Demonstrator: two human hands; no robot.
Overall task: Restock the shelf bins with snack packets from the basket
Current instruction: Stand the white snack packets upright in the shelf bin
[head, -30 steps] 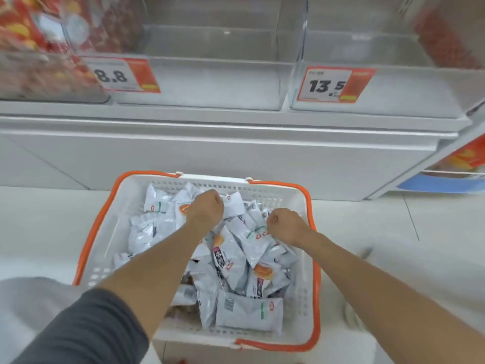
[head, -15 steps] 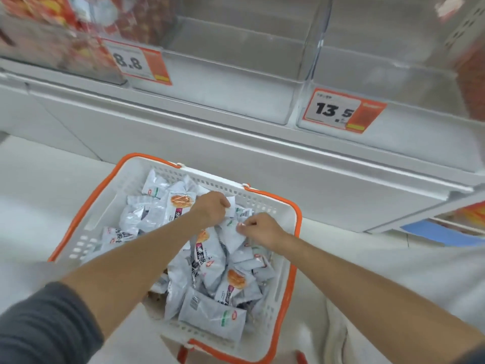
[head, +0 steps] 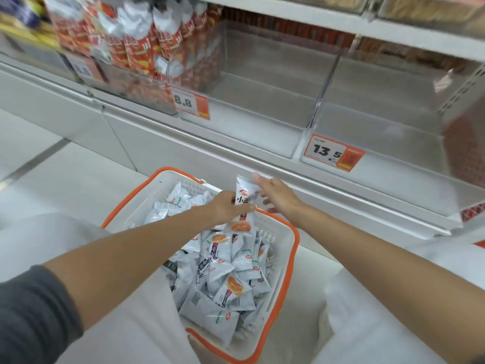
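Left hand [head: 225, 209] pinches 1 white foil snack packet [head: 243, 199] over orange-rimmed white plastic basket [head: 296, 248]; right hand [head: 279, 197], fingers spread; next, likely a lift into clear plastic shelf bin [head: 249, 132].

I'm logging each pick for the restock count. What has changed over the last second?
Both hands rose from the pile in the basket. The left hand now holds one snack packet upright above the far rim; the right hand has opened, fingers straight beside the packet's top. Unchanged: the basket stays full of packets, and the clear bins above stay empty.
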